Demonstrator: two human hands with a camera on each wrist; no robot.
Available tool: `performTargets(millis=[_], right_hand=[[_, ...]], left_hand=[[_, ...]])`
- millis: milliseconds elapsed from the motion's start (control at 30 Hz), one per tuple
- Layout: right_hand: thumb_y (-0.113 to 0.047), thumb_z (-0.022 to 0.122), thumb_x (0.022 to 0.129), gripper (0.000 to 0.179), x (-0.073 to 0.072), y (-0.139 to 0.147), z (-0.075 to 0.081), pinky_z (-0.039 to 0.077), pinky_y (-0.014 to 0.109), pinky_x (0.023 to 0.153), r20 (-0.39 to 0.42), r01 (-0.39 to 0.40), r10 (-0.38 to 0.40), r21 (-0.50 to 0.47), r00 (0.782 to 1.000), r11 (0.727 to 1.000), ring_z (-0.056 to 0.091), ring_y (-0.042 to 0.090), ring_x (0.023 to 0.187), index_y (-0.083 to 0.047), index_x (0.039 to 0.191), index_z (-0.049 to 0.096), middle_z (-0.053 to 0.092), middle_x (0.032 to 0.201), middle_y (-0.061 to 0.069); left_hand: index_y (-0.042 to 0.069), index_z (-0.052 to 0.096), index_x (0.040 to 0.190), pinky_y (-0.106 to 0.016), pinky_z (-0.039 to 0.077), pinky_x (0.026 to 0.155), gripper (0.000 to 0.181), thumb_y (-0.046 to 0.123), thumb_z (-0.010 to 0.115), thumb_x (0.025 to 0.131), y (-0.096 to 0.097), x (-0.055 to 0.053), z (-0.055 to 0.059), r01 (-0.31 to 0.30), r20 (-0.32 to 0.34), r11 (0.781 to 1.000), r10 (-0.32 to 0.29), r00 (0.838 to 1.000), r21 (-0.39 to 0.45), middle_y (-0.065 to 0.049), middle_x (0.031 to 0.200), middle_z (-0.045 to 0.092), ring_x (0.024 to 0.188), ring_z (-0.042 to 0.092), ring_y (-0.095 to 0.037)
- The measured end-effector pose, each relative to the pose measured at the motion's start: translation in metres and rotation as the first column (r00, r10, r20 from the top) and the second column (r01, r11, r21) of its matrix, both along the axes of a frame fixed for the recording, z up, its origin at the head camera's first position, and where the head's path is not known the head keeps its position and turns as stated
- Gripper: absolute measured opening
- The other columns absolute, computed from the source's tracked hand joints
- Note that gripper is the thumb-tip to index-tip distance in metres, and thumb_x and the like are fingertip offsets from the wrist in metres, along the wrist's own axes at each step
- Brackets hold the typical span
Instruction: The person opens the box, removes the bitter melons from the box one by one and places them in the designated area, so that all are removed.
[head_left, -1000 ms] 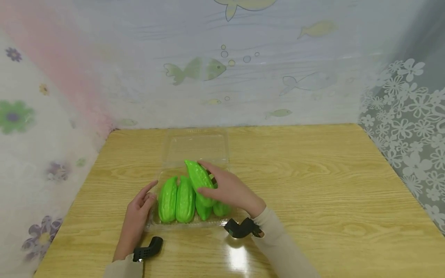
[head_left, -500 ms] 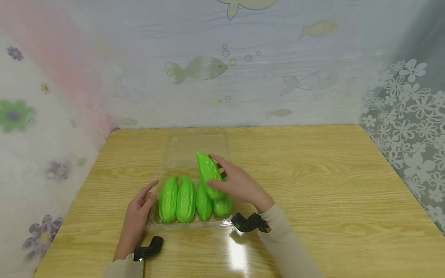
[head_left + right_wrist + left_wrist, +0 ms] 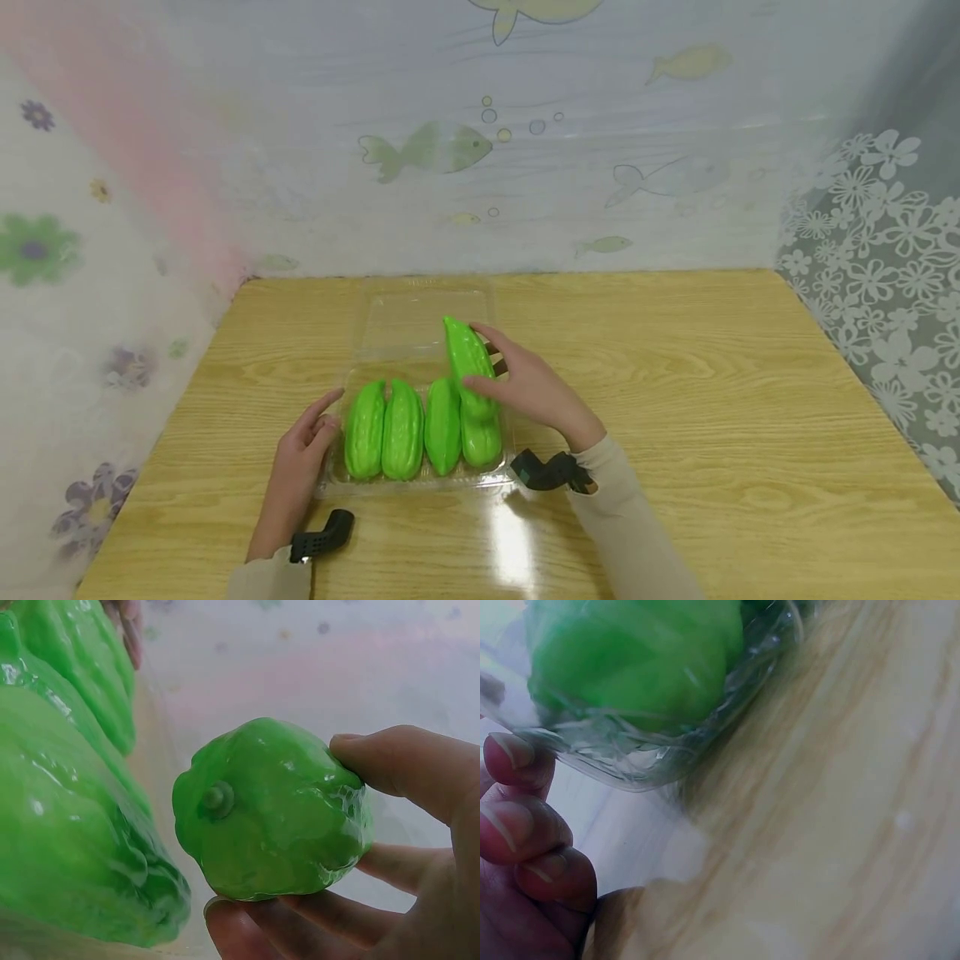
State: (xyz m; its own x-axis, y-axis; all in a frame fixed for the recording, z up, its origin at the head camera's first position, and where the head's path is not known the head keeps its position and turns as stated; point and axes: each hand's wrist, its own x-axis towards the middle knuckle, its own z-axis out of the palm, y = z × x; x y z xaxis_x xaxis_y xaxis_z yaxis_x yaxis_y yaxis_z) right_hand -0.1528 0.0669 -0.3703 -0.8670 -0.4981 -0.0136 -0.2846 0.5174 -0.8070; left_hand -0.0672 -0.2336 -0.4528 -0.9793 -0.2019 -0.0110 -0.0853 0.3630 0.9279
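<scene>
My right hand (image 3: 528, 387) holds a bright green, glossy plastic bitter melon (image 3: 468, 358) between thumb and fingers, pointed end up and tilted, over the right part of a clear plastic clamshell box (image 3: 390, 488). In the right wrist view, the melon's blunt end (image 3: 277, 817) with its small stub faces the camera. Several similar bitter melons (image 3: 402, 433) lie side by side in the box; the held one overlaps the rightmost (image 3: 482, 442). My left hand (image 3: 298, 454) is at the box's left edge, its fingertips (image 3: 514, 754) right at the rim and its other fingers curled.
The box's clear lid (image 3: 427, 321) lies folded back toward the wall. A wood-grain table (image 3: 675, 400) extends to both sides. Behind it is a wall covering printed with fish (image 3: 427, 152), and on the right hangs a flower-patterned curtain (image 3: 892, 333).
My right hand has carried the bitter melon rightward and slightly away from me, uncovering the third melon in the box. My left hand has stayed at the box's left edge.
</scene>
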Motion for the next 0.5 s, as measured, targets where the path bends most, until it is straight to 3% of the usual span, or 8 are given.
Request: performTargets(millis=[233, 500], right_hand=[[-0.052, 0.057, 0.081, 0.068, -0.005, 0.01, 0.001, 0.045, 0.036, 0.074, 0.008, 0.014, -0.014, -0.034, 1.0, 0.999, 0.051, 0.018, 0.101, -0.037, 0.139, 0.023, 0.048, 0.121, 0.0], [-0.052, 0.056, 0.081, 0.068, -0.012, 0.025, -0.001, 0.046, 0.036, 0.071, 0.007, 0.076, -0.076, -0.007, 0.997, 0.997, 0.053, 0.018, 0.098, -0.042, 0.137, 0.02, 0.046, 0.123, 0.002]], left_hand=[[0.028, 0.048, 0.128, -0.029, 0.036, 0.051, 0.037, 0.034, 0.048, 0.092, 0.0, 0.0, 0.001, 0.0, -0.003, 1.0, 0.0, 1.0, 0.017, -0.006, 0.081, 0.05, 0.053, 0.036, -0.012], [0.029, 0.047, 0.128, -0.029, 0.036, 0.05, 0.037, 0.034, 0.048, 0.092, 0.001, 0.002, 0.002, -0.007, 0.003, 1.0, 0.007, 1.0, 0.004, -0.006, 0.078, 0.049, 0.052, 0.037, -0.013]])
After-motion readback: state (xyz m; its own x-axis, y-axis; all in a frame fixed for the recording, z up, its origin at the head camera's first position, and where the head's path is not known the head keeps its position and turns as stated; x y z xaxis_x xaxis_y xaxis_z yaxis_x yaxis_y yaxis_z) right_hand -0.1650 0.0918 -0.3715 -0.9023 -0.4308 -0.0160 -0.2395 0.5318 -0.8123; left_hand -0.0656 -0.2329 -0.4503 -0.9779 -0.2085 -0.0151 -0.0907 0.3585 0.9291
